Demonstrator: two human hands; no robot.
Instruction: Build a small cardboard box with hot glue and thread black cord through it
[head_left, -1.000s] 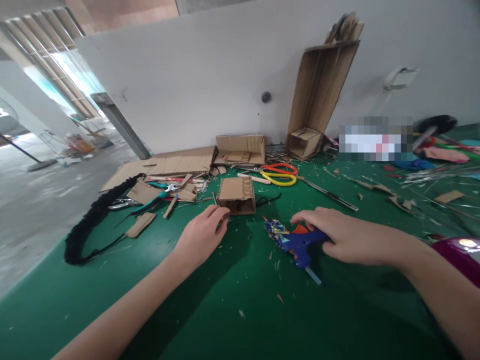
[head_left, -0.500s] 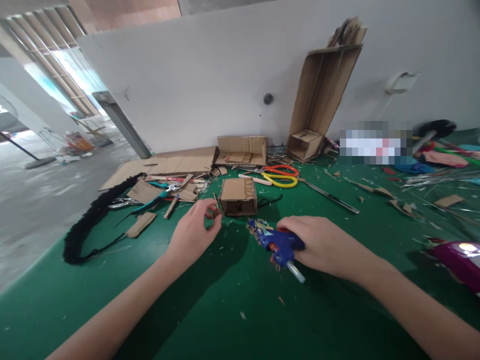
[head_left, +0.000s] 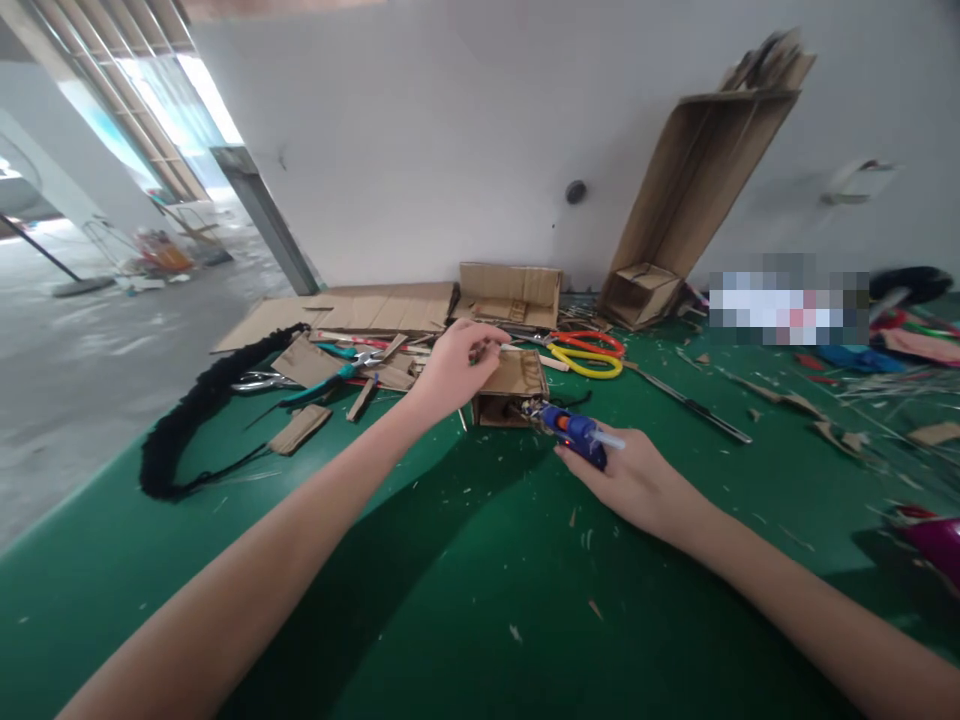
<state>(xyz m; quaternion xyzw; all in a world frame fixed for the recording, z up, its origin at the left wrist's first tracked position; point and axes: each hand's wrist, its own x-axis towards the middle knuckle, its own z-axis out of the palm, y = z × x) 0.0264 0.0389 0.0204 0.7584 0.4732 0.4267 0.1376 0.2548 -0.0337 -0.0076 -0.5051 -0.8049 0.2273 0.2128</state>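
A small open-fronted cardboard box [head_left: 525, 372] stands on the green table, its opening towards me. Above its left top edge is my left hand [head_left: 461, 362], fingers loosely curled and apart, with no held thing visible between them. My right hand [head_left: 637, 475] is wrapped around a blue hot glue gun [head_left: 574, 430], a clear glue stick poking out of its back end. The gun's nozzle, crusted with scraps, points left into the box's front opening at its right side. Whether the tip touches cardboard I cannot tell. A black cord trails behind the box.
Scissors with red and yellow handles [head_left: 589, 355] lie behind the box. To the left are teal-handled pliers [head_left: 330, 383], cardboard scraps and a fuzzy black strip [head_left: 184, 430]. A craft knife [head_left: 697, 408] lies right. A tall cardboard structure [head_left: 705, 190] leans against the wall.
My left hand has risen from beside the box to over its top. The glue gun has moved forward, its nozzle now at the box's opening. The view has shifted left.
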